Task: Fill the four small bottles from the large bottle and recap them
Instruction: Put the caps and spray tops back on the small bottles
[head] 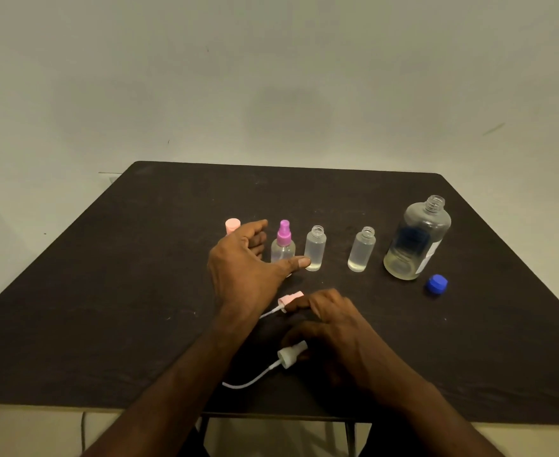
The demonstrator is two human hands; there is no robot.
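Observation:
On the dark table [139,291] stand small clear bottles in a row. One with a pink cap [232,225] is mostly hidden behind my left hand. One carries a purple spray cap [283,242]. Two uncapped bottles [315,249] [362,249] hold clear liquid. The large bottle [416,239] stands uncapped at the right, a little liquid in it, its blue cap [436,284] in front of it. My left hand [248,268] hovers open, thumb near the purple-capped bottle's base. My right hand [334,328] lies over a pale pink spray cap [289,300] and a white spray cap [291,356].
The white spray cap's dip tube [248,380] curls toward the table's near edge. A pale wall rises behind the table. The left half of the table holds nothing but bare dark cloth.

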